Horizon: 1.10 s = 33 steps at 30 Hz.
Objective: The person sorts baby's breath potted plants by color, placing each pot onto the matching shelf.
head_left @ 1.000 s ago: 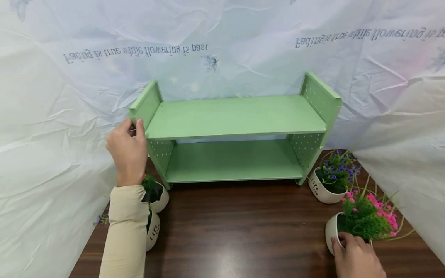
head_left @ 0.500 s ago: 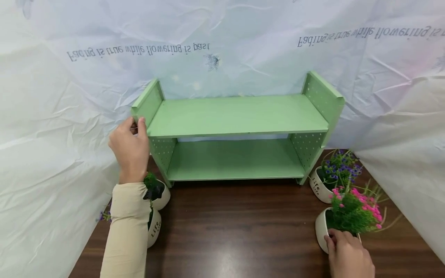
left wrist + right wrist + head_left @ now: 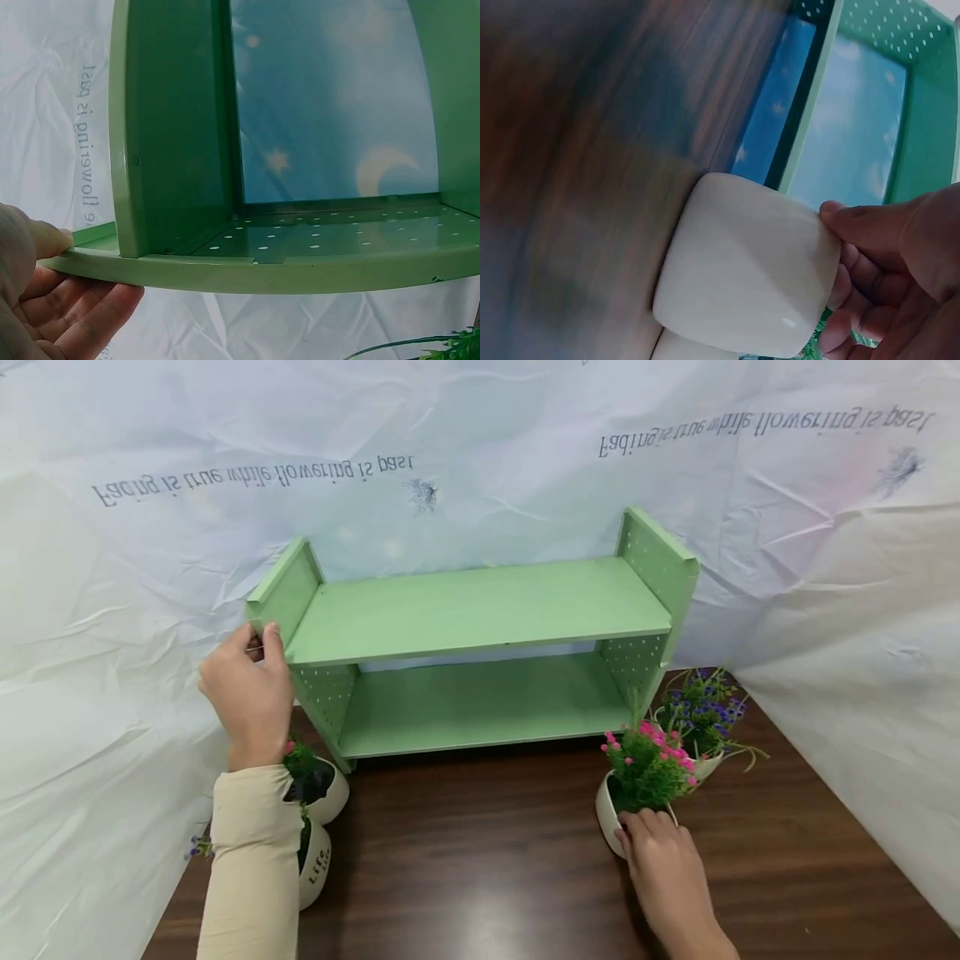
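My left hand (image 3: 251, 693) pinches the front edge of the left side panel of a green two-tier shelf (image 3: 480, 610); in the left wrist view the thumb lies above that edge and the fingers below. With my right hand (image 3: 663, 868) I grip the near rim of a white flowerpot (image 3: 609, 822) holding an artificial plant with pink flowers (image 3: 660, 760). The right wrist view shows the pot's smooth white side (image 3: 746, 262), thumb at its rim and fingers curled inside. Both shelf boards carry nothing.
Behind the held pot stands another pot with purple flowers (image 3: 701, 714), at the shelf's right. Two more white pots (image 3: 330, 797) stand left, partly behind my left forearm. Dark wooden table (image 3: 465, 860); white printed cloth (image 3: 480, 460) hangs around it.
My right hand has carried the pink-flowered pot leftward and forward, toward the shelf's right front corner. The left hand keeps its hold on the side panel. The head view has shifted slightly.
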Motion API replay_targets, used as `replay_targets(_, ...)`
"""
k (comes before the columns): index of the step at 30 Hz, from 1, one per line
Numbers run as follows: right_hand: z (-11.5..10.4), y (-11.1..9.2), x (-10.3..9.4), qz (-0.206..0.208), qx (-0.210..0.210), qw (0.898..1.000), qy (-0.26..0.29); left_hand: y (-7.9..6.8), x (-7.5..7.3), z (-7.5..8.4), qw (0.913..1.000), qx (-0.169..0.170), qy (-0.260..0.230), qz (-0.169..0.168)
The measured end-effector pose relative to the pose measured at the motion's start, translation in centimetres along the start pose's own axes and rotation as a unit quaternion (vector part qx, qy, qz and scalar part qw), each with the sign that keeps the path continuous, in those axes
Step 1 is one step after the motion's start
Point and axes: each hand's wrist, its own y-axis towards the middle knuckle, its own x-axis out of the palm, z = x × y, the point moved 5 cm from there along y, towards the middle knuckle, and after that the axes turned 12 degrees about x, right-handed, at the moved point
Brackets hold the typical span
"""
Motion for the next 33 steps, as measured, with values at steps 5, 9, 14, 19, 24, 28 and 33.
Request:
replay_targets(5, -1.1, 0.8, 0.8, 0.021, -0.041, 0.999, 0.011, 0.1, 0.0, -0.3, 1.0000, 0.002, -0.002, 0.001)
replay_targets(9, -1.3, 1.5, 1.3, 0.016, -0.055, 0.998, 0.020, 0.2, 0.1, -0.3, 1.0000, 0.000, -0.001, 0.003)
replay_targets(14, -1.8, 2.0, 2.0, 0.013, -0.061, 0.997, 0.037, 0.1, 0.1, -0.2, 0.9999, 0.003, 0.001, 0.010)
replay_targets(19, -2.4, 2.2, 2.1, -0.001, -0.066, 0.996, 0.053, -0.2, -0.1, -0.1, 0.9999, 0.006, 0.005, 0.014)
replay_targets(24, -1.3, 1.6, 0.9, 0.043, -0.116, 0.990, 0.066, -0.5, -0.1, -0.4, 0.9999, 0.007, 0.003, 0.007)
replay_targets(28, 0.7, 0.9, 0.3, 0.051, -0.131, 0.988, 0.069, -0.5, -0.2, -0.4, 0.9999, 0.009, 0.002, 0.009)
replay_targets(33, 2.6, 0.9, 0.4, 0.023, -0.141, 0.987, 0.069, -0.2, -0.2, -0.1, 0.9999, 0.011, -0.002, 0.005)
